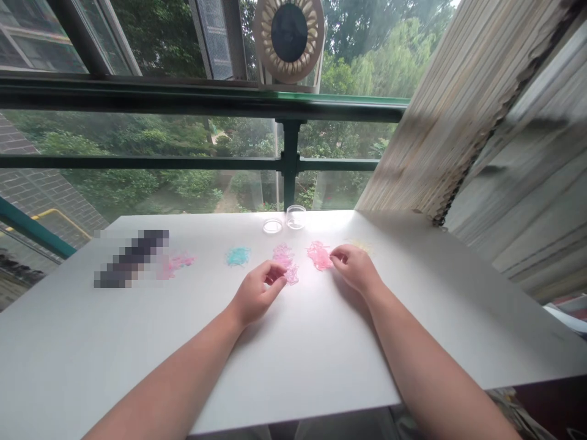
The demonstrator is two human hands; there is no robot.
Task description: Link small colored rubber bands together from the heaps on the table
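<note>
My left hand (259, 290) is curled, thumb and fingertips brought together at the edge of a purple pile of thin loops (283, 255) that look like small rubber bands. A smaller purple clump (292, 275) lies right by those fingertips. At the right side of a coral-pink pile of bands (318, 255), my right hand (355, 266) has thumb and forefinger pinched. Whatever either pinch holds is too small to make out. Behind the right hand a pale yellow pile (362, 246) is partly hidden.
A teal pile (238, 256) and a scattered pink pile (178, 264) lie to the left, beside a blurred-out dark object (131, 258). At the table's back edge stand a clear round container (296, 217) and a clear lid (272, 227). A curtain (422, 122) hangs at right.
</note>
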